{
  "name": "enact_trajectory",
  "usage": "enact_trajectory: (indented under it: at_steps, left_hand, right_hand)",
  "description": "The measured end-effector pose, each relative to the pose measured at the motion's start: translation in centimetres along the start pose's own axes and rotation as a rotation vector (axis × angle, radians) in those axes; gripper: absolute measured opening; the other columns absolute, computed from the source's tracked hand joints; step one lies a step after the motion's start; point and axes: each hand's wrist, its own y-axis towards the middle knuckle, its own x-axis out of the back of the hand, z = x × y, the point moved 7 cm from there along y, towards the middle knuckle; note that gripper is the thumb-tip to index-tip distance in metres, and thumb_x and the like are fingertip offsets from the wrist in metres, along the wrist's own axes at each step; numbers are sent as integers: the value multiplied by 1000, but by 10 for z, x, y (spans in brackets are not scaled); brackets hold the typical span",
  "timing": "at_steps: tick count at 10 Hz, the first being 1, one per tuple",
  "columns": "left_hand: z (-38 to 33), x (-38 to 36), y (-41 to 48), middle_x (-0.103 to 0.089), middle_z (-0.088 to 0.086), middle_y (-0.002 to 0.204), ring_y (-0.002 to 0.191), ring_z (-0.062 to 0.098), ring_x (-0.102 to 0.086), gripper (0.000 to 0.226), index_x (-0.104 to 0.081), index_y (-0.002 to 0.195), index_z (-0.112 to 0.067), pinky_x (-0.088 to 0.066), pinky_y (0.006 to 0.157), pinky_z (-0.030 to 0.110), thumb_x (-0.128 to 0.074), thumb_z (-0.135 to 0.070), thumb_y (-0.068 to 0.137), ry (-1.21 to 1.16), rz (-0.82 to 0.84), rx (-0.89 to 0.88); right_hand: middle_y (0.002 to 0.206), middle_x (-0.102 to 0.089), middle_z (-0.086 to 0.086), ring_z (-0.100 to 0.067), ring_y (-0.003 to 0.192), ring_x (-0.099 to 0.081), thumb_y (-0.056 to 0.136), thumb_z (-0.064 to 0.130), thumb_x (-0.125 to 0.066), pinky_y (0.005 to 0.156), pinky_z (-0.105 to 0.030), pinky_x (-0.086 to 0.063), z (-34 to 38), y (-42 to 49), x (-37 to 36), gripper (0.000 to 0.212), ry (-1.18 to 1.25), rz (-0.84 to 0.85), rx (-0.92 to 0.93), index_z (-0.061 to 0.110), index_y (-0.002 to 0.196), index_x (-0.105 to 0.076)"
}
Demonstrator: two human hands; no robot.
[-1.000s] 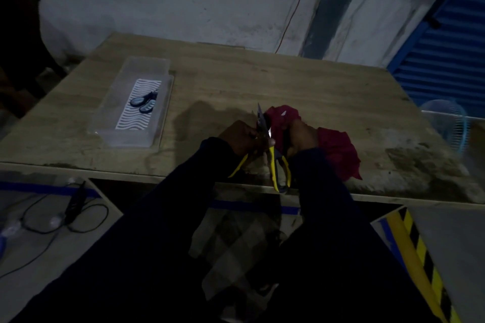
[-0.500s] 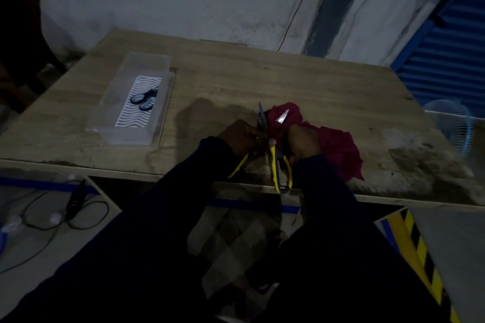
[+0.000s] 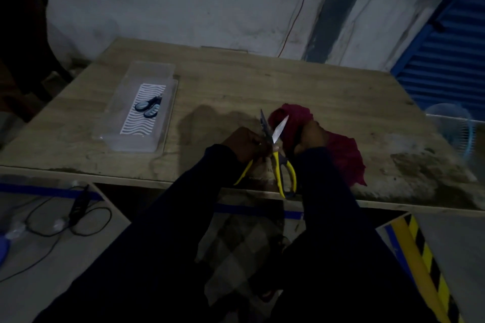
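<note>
The person seems to be wiping the yellow-handled steel scissors with the crumpled dark red cloth. The left hand is gripping the scissors near the pivot, with the blades standing apart. The right hand, just beside, is clutching the cloth. All of this is sitting at the near edge of the wooden table. Next, I think the cloth should be sliding carefully along one blade.

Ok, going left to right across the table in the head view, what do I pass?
Clear plastic tray → left hand → yellow-handled scissors → red cloth → pale blue fan at the right edge.
</note>
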Motion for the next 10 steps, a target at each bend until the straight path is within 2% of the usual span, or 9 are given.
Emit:
enact_trajectory:
  at_steps: [1, 2, 3, 4, 5, 7, 8, 9, 10]
  left_hand:
    - [2, 2, -4, -65, 3, 51, 52, 11, -60, 28, -75, 58, -15, -47, 59, 25, -84, -32, 78, -62, -32, -8]
    - [3, 1, -4, -67, 16, 59, 59, 18, -63, 29, -78, 67, -6, -48, 62, 29, -86, -33, 76, -112, -58, -19]
    - [3, 2, -1, -66, 24, 63, 60, 22, -63, 34, -77, 68, -1, -48, 61, 26, -86, -33, 76, -120, -59, -24]
    - [3, 0, -2, -65, 25, 60, 54, 21, -60, 39, -75, 66, 2, -46, 58, 28, -85, -35, 76, -104, -51, -35]
    - [1, 0, -1, -62, 8, 50, 49, 16, -57, 35, -74, 57, -8, -45, 56, 24, -83, -33, 79, -77, -39, -27]
    - [2, 0, 0, -62, 3, 48, 46, 14, -57, 35, -73, 57, -11, -44, 57, 26, -81, -36, 81, -41, -23, -38]
    - [0, 1, 2, -65, 6, 51, 49, 13, -60, 39, -74, 59, -8, -45, 63, 27, -80, -40, 81, -4, -28, -34]
    - [0, 0, 3, -66, 10, 52, 53, 17, -62, 42, -72, 54, -12, -48, 66, 29, -79, -44, 81, 27, -6, -55]
    - [1, 1, 2, -65, 7, 50, 50, 15, -61, 44, -71, 52, -14, -48, 65, 28, -78, -46, 81, 70, -20, -56]
  right_hand:
    - [143, -48, -18, -33, 129, -50, 101, 11, -47, 98, -29, -44, -7, -6, 8, 43, 191, 101, -17, 0, 142, -43]
    - [108, -69, -16, -23, 83, -68, 94, 3, -52, 65, -26, -57, -21, -16, 11, 29, 181, 187, 9, -2, 121, -63]
    - [89, -69, -17, -25, 62, -63, 87, 17, -62, 51, -30, -48, -27, -21, 8, 28, 15, 200, 8, 1, 109, -71]
    - [91, -71, -16, -29, 74, -66, 85, 22, -69, 67, -40, -52, -31, -24, 2, 21, -9, 235, -22, 6, 97, -76]
    - [105, -71, -22, -33, 92, -67, 85, 11, -68, 86, -43, -54, -31, -19, -9, 23, 24, 306, -11, 0, 105, -73]
    - [75, -67, -3, -15, 65, -62, 87, 8, -64, 55, -25, -51, -18, -16, -5, 5, -227, 223, 36, 8, 90, -68]
    - [74, -61, -4, -16, 62, -58, 86, 3, -60, 52, -25, -49, -11, -9, -5, 6, -233, 137, 14, 8, 86, -64]
    - [80, -69, -10, -23, 68, -65, 79, -2, -63, 54, -29, -52, -15, -2, -7, 13, 22, 25, -27, 1, 90, -70]
    - [86, -74, -10, -21, 71, -70, 79, 6, -73, 64, -33, -57, -16, 2, -7, 12, -23, 62, 14, 3, 90, -72]
